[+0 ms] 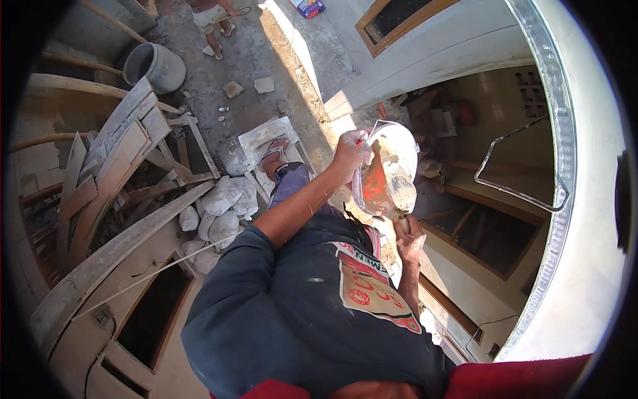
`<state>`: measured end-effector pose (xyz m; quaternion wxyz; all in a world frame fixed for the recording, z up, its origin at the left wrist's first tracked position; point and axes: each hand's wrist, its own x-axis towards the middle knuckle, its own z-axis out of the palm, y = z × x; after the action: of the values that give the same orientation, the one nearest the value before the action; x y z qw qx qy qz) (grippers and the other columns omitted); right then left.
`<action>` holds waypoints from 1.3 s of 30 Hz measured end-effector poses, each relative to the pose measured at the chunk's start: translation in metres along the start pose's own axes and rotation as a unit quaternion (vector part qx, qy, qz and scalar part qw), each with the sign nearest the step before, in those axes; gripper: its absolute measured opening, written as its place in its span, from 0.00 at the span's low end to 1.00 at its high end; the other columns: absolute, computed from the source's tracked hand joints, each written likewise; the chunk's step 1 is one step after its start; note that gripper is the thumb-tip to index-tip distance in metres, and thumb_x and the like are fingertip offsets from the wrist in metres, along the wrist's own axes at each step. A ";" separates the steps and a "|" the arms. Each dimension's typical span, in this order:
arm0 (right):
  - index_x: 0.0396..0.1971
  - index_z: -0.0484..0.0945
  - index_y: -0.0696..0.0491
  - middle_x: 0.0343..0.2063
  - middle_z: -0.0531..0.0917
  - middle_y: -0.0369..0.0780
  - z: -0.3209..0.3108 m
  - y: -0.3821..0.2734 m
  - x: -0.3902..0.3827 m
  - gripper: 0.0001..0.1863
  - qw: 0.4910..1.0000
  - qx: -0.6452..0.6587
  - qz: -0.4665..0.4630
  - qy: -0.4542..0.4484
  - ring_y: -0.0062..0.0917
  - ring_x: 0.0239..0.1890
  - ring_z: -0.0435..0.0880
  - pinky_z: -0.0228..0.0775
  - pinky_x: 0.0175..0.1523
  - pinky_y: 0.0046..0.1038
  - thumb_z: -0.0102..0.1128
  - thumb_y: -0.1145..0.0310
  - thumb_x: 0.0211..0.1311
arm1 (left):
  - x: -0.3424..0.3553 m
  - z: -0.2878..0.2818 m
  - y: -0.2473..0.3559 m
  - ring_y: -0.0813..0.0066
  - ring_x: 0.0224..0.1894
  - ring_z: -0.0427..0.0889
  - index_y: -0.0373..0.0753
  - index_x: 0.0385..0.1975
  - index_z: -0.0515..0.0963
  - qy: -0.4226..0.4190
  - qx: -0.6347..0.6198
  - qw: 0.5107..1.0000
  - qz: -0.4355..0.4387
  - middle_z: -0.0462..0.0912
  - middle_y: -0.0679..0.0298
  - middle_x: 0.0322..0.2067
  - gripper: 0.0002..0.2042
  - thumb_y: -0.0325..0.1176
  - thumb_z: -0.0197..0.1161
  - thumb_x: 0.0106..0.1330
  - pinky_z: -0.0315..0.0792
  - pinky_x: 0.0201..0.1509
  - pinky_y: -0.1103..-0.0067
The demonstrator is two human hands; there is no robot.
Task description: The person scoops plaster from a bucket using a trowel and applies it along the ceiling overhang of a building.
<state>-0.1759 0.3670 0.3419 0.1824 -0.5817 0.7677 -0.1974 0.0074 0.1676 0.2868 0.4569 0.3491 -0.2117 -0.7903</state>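
Observation:
My left hand (352, 156) is closed on the left rim of a bucket (374, 183), orange and smeared with whitish plaster. Its thin wire handle stands up beyond my fingers. On the near right, my right hand (410, 239) is wrapped around the short handle of a trowel (402, 193). The trowel's broad, rounded end is coated in pale plaster and lies over the bucket's mouth. How deep the bucket is filled cannot be made out.
One sandalled foot stands on a plaster-stained white platform (292, 135). Stacked planks (109, 169), full sacks (222, 199) and a concrete cylinder (154, 68) are at left. A bent metal rod (492, 149) juts from the right wall edge. Another person (209, 16) stands far below.

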 end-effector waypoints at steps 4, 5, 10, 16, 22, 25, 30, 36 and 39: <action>0.36 0.82 0.54 0.37 0.82 0.46 0.015 -0.016 0.011 0.08 0.996 -0.074 -0.055 -0.001 0.43 0.37 0.80 0.73 0.38 0.39 0.65 0.68 0.59 | 0.017 -0.008 0.024 0.83 0.23 0.72 0.31 0.48 0.79 -0.003 0.098 0.995 -0.029 0.80 0.68 0.29 0.22 0.12 0.52 0.52 0.69 0.28 0.84; 0.36 0.82 0.52 0.37 0.82 0.45 0.020 -0.024 0.011 0.07 0.998 -0.053 -0.033 0.013 0.42 0.37 0.81 0.74 0.38 0.39 0.65 0.68 0.59 | 0.019 -0.011 0.030 0.83 0.23 0.73 0.31 0.47 0.80 -0.018 0.040 0.998 -0.040 0.79 0.69 0.27 0.21 0.11 0.53 0.52 0.69 0.27 0.84; 0.37 0.82 0.51 0.38 0.83 0.44 0.051 -0.044 0.027 0.09 0.995 0.043 0.074 0.055 0.40 0.36 0.82 0.74 0.39 0.38 0.66 0.65 0.58 | 0.054 -0.039 0.061 0.85 0.17 0.70 0.31 0.43 0.79 -0.100 0.009 0.993 -0.055 0.75 0.70 0.21 0.17 0.17 0.55 0.51 0.64 0.21 0.86; 0.42 0.82 0.51 0.35 0.83 0.45 0.064 -0.065 0.031 0.15 0.984 0.021 0.094 0.151 0.42 0.35 0.83 0.75 0.40 0.39 0.67 0.60 0.57 | 0.080 -0.017 0.105 0.83 0.16 0.69 0.36 0.31 0.76 -0.154 0.087 0.984 -0.024 0.70 0.73 0.19 0.14 0.16 0.55 0.43 0.63 0.18 0.84; 0.44 0.81 0.52 0.36 0.83 0.45 0.086 -0.040 0.004 0.17 0.977 -0.024 0.106 0.186 0.42 0.37 0.84 0.76 0.39 0.39 0.68 0.61 0.56 | 0.095 -0.004 0.085 0.82 0.21 0.72 0.34 0.38 0.80 -0.195 0.135 0.970 -0.047 0.74 0.71 0.23 0.22 0.18 0.55 0.38 0.69 0.24 0.86; 0.44 0.82 0.51 0.35 0.83 0.44 0.114 -0.018 -0.009 0.17 0.967 -0.044 0.076 0.237 0.42 0.34 0.84 0.76 0.35 0.38 0.69 0.63 0.55 | 0.102 0.014 0.078 0.77 0.25 0.74 0.38 0.25 0.75 -0.249 0.142 0.953 -0.094 0.73 0.69 0.22 0.14 0.18 0.54 0.34 0.70 0.32 0.81; 0.48 0.80 0.49 0.35 0.84 0.42 0.130 -0.045 -0.017 0.21 0.927 0.017 0.222 0.303 0.40 0.35 0.84 0.78 0.35 0.35 0.71 0.63 0.53 | 0.188 -0.059 -0.002 0.70 0.26 0.77 0.42 0.18 0.73 -0.239 0.149 0.929 -0.239 0.76 0.66 0.21 0.05 0.27 0.64 0.44 0.73 0.30 0.77; 0.49 0.77 0.51 0.31 0.81 0.40 0.125 -0.083 -0.026 0.23 0.898 -0.036 0.236 0.368 0.38 0.27 0.83 0.77 0.30 0.36 0.68 0.62 0.54 | 0.218 -0.018 0.015 0.54 0.49 0.79 0.27 0.45 0.76 -0.380 0.190 0.846 -0.322 0.81 0.52 0.45 0.26 0.23 0.56 0.37 0.69 0.63 0.66; 0.49 0.76 0.51 0.28 0.79 0.39 0.118 -0.106 -0.039 0.22 0.869 -0.065 0.277 0.404 0.35 0.27 0.82 0.76 0.28 0.35 0.69 0.64 0.53 | 0.172 0.048 0.039 0.49 0.58 0.74 0.26 0.54 0.71 -0.410 0.167 0.789 -0.426 0.77 0.48 0.52 0.34 0.23 0.55 0.37 0.65 0.68 0.63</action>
<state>-0.0182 0.3682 0.2980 -0.1350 -0.2253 0.9148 -0.3067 -0.0647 -0.0005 0.2828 -0.1208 0.1178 -0.3374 -0.9261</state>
